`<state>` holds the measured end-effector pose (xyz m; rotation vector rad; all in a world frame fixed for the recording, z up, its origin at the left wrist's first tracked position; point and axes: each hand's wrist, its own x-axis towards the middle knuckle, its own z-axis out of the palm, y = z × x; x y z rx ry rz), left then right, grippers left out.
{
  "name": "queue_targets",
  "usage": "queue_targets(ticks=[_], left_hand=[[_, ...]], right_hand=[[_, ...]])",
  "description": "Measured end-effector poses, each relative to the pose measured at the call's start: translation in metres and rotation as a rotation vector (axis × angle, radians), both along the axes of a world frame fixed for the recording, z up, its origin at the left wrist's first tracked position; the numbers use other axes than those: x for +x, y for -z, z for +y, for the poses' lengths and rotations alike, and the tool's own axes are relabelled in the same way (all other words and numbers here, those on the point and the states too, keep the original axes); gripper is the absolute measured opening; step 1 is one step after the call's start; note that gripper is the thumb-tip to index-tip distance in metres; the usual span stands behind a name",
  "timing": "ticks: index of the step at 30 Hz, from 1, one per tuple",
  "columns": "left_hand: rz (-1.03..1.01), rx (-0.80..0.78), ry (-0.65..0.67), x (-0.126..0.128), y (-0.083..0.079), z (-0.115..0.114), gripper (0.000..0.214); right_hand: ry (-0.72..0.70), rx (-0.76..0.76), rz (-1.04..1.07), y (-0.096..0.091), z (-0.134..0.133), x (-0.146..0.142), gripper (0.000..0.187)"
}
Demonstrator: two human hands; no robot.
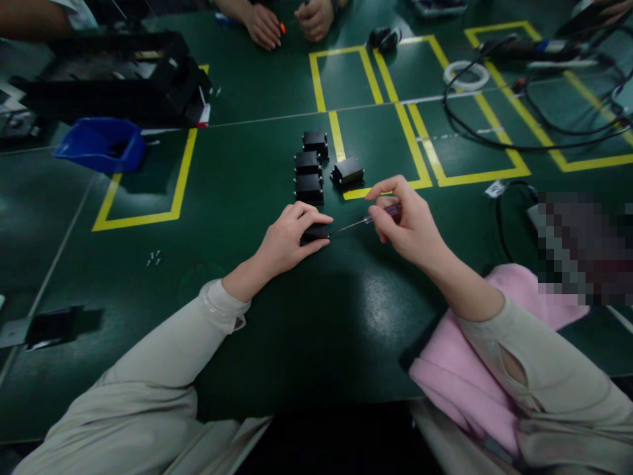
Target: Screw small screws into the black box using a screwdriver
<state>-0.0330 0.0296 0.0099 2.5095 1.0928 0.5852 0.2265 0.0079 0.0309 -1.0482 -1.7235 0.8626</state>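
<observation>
On the green table, my left hand (289, 237) is closed around a small black box (315, 233), its fingers and thumb pressing the sides. A screwdriver (368, 218) with a dark reddish handle is gripped in my right hand (408, 221). Its thin shaft points left, and the tip meets the right end of the held box. Just beyond, several similar black boxes stand in a short column, among them a near one (309, 188) and a far one (315, 142). Another black box (348, 171) sits tilted to their right. Several small screws (153, 257) lie to the left.
A blue bin (103, 144) and stacked black trays (119, 79) occupy the far left. Pink cloth (469, 382) lies under my right forearm. A black cable (494, 142) and a white ring (465, 76) are at the right. Across the table are another person's hands (264, 26).
</observation>
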Motion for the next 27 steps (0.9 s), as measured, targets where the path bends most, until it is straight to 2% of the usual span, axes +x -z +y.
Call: queue_targets(ticks=[3, 8, 12, 16, 21, 27], left_hand=[[-0.004, 0.000, 0.000, 0.0000, 0.0001, -0.0002, 0.032], [-0.006, 0.003, 0.003, -0.0002, 0.0009, 0.0002, 0.033], [0.000, -0.006, 0.000, 0.0000, 0.0006, 0.0005, 0.033], [-0.001, -0.007, -0.001, -0.0002, 0.0006, 0.0005, 0.032], [0.009, -0.021, -0.008, 0.0001, -0.0002, 0.0001, 0.033], [0.005, -0.006, -0.002, 0.0005, -0.0009, 0.0000, 0.032]], right_hand=[[0.001, 0.020, -0.002, -0.0008, -0.0001, 0.0002, 0.013], [-0.010, -0.051, 0.010, -0.0011, -0.0002, 0.0002, 0.017], [0.007, -0.005, -0.009, -0.0010, -0.0003, 0.0002, 0.008], [0.031, 0.028, -0.024, -0.0008, 0.0003, 0.0006, 0.013], [-0.007, -0.048, 0.001, 0.0010, 0.0010, 0.0012, 0.018], [0.005, -0.006, 0.013, 0.0003, 0.0004, 0.0007, 0.008]])
